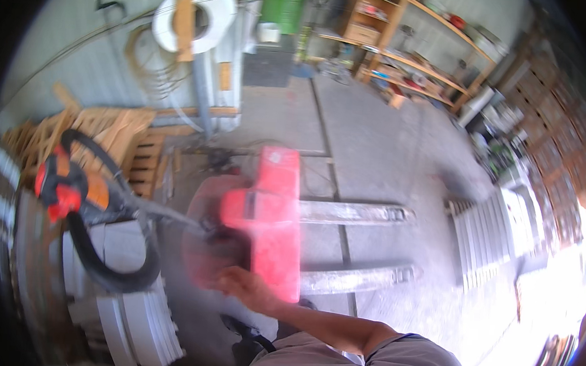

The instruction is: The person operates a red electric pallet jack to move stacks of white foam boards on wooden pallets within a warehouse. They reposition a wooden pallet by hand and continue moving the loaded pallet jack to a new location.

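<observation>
A red pallet jack (269, 229) stands on the concrete floor, its two grey forks (355, 213) pointing right. Its long tiller runs left to a black loop handle (106, 275) with a red and orange control head (68, 188). My right hand (245, 288) reaches in from a grey sleeve at the lower right and sits against the lower edge of the red housing. The hand is motion-blurred, so its grip is unclear. My left hand is not visible. A dark shoe (242, 329) shows just below the hand.
Stacked white slabs (140, 322) lie at the lower left, wooden pallets (113, 136) lean behind them. A white strapping coil (195, 20) hangs on the wall near a green drum (284, 2). Wooden shelves (410, 55) line the back; white slats (486, 237) are stacked right.
</observation>
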The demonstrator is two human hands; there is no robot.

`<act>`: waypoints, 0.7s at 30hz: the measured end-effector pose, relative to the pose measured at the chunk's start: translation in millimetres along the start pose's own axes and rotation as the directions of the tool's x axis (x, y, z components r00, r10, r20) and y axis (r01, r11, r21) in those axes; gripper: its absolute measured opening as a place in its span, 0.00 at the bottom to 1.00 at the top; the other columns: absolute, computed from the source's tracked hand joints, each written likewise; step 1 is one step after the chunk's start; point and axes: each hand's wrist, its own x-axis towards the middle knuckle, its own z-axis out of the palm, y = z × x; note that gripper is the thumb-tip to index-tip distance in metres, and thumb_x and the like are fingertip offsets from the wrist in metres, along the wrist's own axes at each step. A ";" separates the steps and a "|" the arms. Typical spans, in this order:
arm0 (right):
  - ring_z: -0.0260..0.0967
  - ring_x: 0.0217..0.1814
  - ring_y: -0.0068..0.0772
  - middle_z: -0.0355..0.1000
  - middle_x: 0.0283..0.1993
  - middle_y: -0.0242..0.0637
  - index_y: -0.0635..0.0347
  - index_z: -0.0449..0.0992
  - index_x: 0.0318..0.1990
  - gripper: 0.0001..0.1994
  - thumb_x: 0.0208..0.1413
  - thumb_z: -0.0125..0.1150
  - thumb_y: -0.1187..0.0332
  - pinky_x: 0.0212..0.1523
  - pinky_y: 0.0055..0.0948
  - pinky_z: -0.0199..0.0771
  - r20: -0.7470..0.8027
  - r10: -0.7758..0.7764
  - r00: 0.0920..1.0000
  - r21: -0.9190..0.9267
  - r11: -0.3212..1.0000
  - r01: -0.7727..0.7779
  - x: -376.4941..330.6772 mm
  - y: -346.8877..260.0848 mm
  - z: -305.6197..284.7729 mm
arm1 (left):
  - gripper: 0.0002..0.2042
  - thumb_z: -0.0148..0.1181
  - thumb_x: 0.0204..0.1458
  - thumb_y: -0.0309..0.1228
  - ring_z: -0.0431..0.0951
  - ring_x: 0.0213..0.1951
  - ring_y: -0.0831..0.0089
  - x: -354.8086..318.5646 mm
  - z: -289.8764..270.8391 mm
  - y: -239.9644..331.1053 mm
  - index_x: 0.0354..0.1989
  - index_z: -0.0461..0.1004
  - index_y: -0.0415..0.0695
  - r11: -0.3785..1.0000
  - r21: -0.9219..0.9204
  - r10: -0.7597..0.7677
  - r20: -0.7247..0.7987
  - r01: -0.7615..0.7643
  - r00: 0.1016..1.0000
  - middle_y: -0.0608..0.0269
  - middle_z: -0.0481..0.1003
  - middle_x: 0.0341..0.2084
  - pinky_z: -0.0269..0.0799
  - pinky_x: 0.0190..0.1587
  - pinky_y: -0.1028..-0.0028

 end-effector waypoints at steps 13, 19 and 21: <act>0.75 0.43 0.51 0.75 0.40 0.47 0.63 0.68 0.51 0.18 0.61 0.59 0.61 0.45 0.43 0.75 -0.035 -0.560 0.828 -0.246 0.808 0.536 8.6 -122.0 69.1 | 0.19 0.57 0.51 0.37 0.75 0.41 0.55 46.0 48.0 343.0 0.49 0.69 0.42 0.320 0.647 0.753 0.269 -0.692 0.600 0.51 0.71 0.47 0.77 0.34 0.52; 0.73 0.47 0.55 0.71 0.49 0.50 0.66 0.66 0.53 0.22 0.60 0.61 0.59 0.47 0.45 0.75 -0.012 -0.616 0.788 -0.353 0.740 0.573 20.5 -146.8 84.2 | 0.20 0.52 0.58 0.35 0.73 0.46 0.61 -79.5 166.3 502.5 0.57 0.66 0.39 0.655 0.217 0.722 0.106 -0.724 0.684 0.55 0.70 0.50 0.72 0.42 0.61; 0.73 0.48 0.56 0.70 0.52 0.51 0.66 0.66 0.54 0.23 0.60 0.61 0.58 0.46 0.45 0.75 -0.009 -0.644 0.765 -0.392 0.706 0.590 31.1 -157.6 97.7 | 0.21 0.49 0.59 0.36 0.72 0.48 0.62 -120.6 199.4 550.9 0.58 0.65 0.39 0.599 0.170 0.777 0.114 -0.783 0.619 0.55 0.70 0.52 0.70 0.46 0.62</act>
